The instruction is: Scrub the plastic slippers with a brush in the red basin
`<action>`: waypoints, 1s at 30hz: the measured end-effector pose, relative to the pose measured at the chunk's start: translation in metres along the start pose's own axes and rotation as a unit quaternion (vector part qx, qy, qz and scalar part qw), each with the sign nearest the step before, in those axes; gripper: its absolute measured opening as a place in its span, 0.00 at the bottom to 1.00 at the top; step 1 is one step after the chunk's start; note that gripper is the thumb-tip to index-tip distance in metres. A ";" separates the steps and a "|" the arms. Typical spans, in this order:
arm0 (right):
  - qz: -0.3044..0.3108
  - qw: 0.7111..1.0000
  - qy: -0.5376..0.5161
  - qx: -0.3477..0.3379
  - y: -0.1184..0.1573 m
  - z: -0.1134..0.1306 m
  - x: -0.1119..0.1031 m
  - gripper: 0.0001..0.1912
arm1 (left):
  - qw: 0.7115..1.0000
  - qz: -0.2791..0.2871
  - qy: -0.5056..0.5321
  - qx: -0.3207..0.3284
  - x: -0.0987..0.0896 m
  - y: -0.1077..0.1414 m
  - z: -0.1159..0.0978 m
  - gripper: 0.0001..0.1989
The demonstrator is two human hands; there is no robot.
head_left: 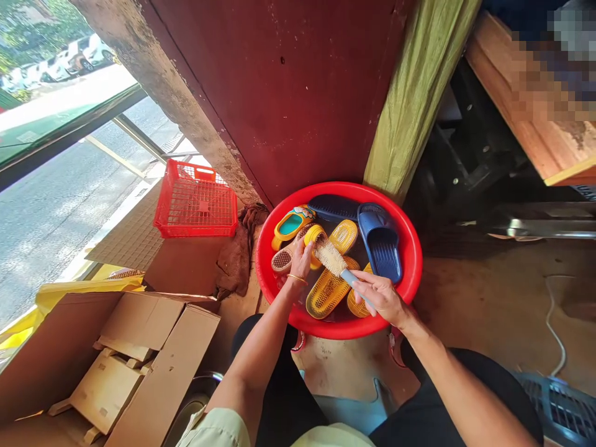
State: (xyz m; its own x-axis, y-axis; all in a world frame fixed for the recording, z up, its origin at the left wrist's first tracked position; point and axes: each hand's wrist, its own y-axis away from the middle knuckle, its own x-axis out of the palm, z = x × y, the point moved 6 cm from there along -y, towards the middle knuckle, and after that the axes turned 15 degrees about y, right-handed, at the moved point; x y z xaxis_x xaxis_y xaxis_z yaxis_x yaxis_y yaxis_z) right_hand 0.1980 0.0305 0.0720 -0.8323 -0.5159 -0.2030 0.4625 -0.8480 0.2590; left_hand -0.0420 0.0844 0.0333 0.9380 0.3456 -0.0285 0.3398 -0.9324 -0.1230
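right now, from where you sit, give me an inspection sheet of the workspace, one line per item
Surface: brown floor, marked in places.
Job's things: red basin holding yellow slippers, a blue slipper and other footwear; brush with pale bristles at the yellow shoe.
Clutter: red crate, brown cloth, and cardboard box with wooden pieces inside.
Hands: left hand holds the yellow shoe; right hand grips the brush handle.
Cables: white cable on the right; its upper end is unclear.
Surroundings: maroon panel, green curtain, street with parked cars.
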 end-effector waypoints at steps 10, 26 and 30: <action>0.006 1.000 0.011 -0.012 -0.003 -0.002 -0.008 0.31 | 0.998 -0.013 -0.054 -0.036 0.000 0.002 0.015 0.23; -0.078 0.923 0.371 -0.065 -0.006 0.008 -0.061 0.23 | 0.994 0.052 -0.083 -0.041 0.008 0.010 0.019 0.20; -0.145 0.853 0.495 -0.085 -0.005 0.010 -0.068 0.23 | 0.986 0.099 -0.135 -0.003 0.014 0.014 0.024 0.28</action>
State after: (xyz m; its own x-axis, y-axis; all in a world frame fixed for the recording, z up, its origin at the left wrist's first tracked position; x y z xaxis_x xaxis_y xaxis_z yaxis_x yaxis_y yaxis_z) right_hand 0.2492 0.0711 0.0935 -0.2923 -0.0604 -0.9544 0.3899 -0.9188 -0.0612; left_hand -0.0263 0.0791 0.0071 0.9340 0.1711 -0.3136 0.1530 -0.9848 -0.0818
